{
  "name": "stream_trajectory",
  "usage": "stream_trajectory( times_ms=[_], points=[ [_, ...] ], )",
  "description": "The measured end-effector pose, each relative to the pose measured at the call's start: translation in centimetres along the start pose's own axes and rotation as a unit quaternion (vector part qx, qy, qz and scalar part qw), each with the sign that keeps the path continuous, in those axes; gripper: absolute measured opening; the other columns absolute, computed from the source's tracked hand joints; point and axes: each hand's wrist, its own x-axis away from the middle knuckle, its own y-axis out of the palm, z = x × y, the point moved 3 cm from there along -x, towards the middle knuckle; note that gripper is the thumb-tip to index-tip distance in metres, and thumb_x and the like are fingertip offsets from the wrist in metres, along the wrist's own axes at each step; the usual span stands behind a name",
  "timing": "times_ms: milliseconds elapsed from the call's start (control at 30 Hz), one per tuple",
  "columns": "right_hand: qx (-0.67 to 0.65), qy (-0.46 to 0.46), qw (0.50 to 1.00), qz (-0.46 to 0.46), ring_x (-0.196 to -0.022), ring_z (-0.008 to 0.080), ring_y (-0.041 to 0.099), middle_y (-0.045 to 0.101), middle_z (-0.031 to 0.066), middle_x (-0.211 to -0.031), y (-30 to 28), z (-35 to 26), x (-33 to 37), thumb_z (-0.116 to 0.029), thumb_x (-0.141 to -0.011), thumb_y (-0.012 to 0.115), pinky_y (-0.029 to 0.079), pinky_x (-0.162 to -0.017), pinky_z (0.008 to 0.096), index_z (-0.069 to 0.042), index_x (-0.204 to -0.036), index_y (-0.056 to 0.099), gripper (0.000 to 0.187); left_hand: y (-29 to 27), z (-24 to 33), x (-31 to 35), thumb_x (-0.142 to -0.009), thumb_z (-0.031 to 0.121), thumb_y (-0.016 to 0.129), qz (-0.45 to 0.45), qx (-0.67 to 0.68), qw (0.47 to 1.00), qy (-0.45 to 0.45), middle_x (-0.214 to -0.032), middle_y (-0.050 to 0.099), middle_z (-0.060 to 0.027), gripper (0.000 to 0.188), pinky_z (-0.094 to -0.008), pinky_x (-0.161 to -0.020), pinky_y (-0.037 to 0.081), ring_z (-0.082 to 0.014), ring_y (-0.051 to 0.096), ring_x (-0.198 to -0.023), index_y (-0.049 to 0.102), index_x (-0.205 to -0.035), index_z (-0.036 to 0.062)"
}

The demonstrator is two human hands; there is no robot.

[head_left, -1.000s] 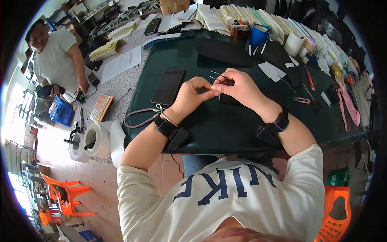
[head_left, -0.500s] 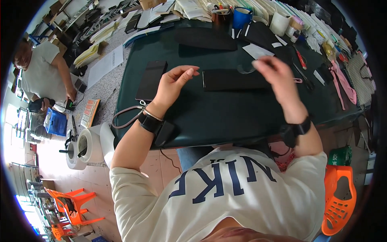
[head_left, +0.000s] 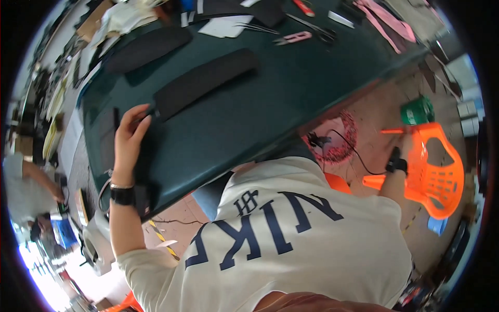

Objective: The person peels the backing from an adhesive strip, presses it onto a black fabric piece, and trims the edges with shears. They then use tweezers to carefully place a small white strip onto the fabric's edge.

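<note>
Black strip point(head_left: 208, 80) lies on the dark green desk point(head_left: 306, 78), long and gently bowed, its squared end toward eight o'clock and its rounded end toward two. Clock directions are read from the middle of this strip, twelve being straight up in the view. At eight o'clock, just beside the squared end, is the left hand point(head_left: 129, 143). Its fingers point(head_left: 138, 111) are loosely bent, thumb slightly apart from forefinger, with a small dark shape at the tips; I cannot tell whether they grip that or the strip. The right hand is out of sight beyond a black wristband point(head_left: 398, 164) at four o'clock, so its fingers cannot be judged; an orange chair point(head_left: 442, 194) stands there too.

At ten o'clock lies a second black piece point(head_left: 150, 49), rounded and apart from the strip. White sheets point(head_left: 223, 27) sit between twelve and one, tweezers point(head_left: 262, 28) between one and two. Pink-handled snips point(head_left: 297, 37) and dark-handled scissors point(head_left: 326, 35) are at two o'clock, the snips being nearer.
</note>
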Motion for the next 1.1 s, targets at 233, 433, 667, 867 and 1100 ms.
stream_trajectory(
  times_ms=[233, 433, 667, 867, 1100],
  points=[
    [-0.382, 0.301, 0.848, -0.212, -0.058, 0.021, 0.064, 0.069, 0.0072, -0.072, 18.5, -9.3, 14.2, -0.041, -0.106, 0.055, 0.05, -0.051, 0.0404, -0.006, -0.107, 0.074, 0.04, -0.1, 1.3, -0.7, -0.104, 0.016, 0.068, -0.02, -0.123, 0.992, -0.011, -0.139, 0.064, -0.0041, 0.038, -0.0297, -0.108, 0.045, -0.0155, 0.057, -0.126, 0.064, -0.14, 0.0065],
    [-0.466, 0.27, 0.795, -0.278, -0.077, 0.0237, 0.07, 0.08, 0.0134, -0.095, 24.7, -17.6, 13.6, -0.049, -0.098, 0.065, 0.053, -0.069, 0.0407, -0.004, -0.103, 0.079, 0.048, 0.1, 3.1, -0.9, -0.103, 0.017, 0.069, -0.006, -0.243, 0.97, 0.02, -0.147, 0.06, -0.0053, 0.04, -0.0327, -0.107, 0.046, -0.0186, 0.056, -0.131, 0.063, -0.141, 0.0099],
    [-0.197, 0.046, 0.921, -0.333, -0.097, 0.0351, 0.077, 0.079, 0.019, -0.101, 31.3, -14.8, 9.6, -0.069, -0.09, 0.067, 0.057, -0.085, 0.0496, -0.002, -0.107, 0.079, 0.07, -0.5, 1.2, -1.9, -0.102, 0.019, 0.07, 0.01, -0.294, 0.954, 0.052, -0.151, 0.058, -0.0046, 0.04, -0.0357, -0.108, 0.046, -0.0212, 0.055, -0.135, 0.063, -0.142, 0.0133],
    [-0.29, 0.259, 0.855, -0.343, -0.102, 0.0319, 0.076, 0.08, 0.0173, -0.102, 28.9, -21.5, 13.4, -0.055, -0.091, 0.074, 0.058, -0.089, 0.0449, -0.01, -0.109, 0.08, 0.049, 0.8, 5.7, -2.7, -0.099, 0.02, 0.074, 0.024, -0.347, 0.936, 0.056, -0.15, 0.059, -0.0065, 0.039, -0.0362, -0.107, 0.046, -0.0221, 0.058, -0.133, 0.066, -0.137, 0.0123],
    [-0.399, 0.047, 0.878, -0.26, -0.101, 0.0263, 0.076, 0.079, 0.0148, -0.104, 35.1, -10.2, 11.7, -0.048, -0.088, 0.079, 0.057, -0.087, 0.0427, -0.01, -0.11, 0.079, 0.043, -0.7, 1.2, -3.6, -0.102, 0.021, 0.07, 0.003, -0.294, 0.954, 0.058, -0.154, 0.056, -0.0048, 0.042, -0.0361, -0.11, 0.044, -0.0208, 0.054, -0.139, 0.063, -0.143, 0.013]
  ],
)
